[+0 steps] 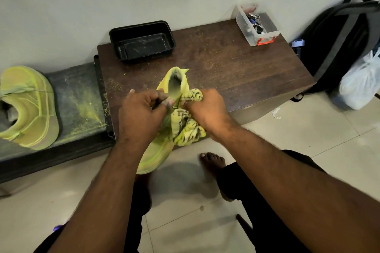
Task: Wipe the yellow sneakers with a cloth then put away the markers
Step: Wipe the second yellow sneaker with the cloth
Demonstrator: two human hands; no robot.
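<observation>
One yellow sneaker is held over the front edge of the brown table, heel collar pointing away from me, toe hanging down toward the floor. My left hand grips its left side near the opening. My right hand clutches a yellow cloth with dark stripes, bunched against the sneaker's right side. The second yellow sneaker rests on the low dark bench at the left. No markers are visible.
A black plastic tray sits at the table's back left. A clear box with an orange latch holds keys at the back right. A dark backpack and white plastic bag stand at the right. Yellow dust covers the bench.
</observation>
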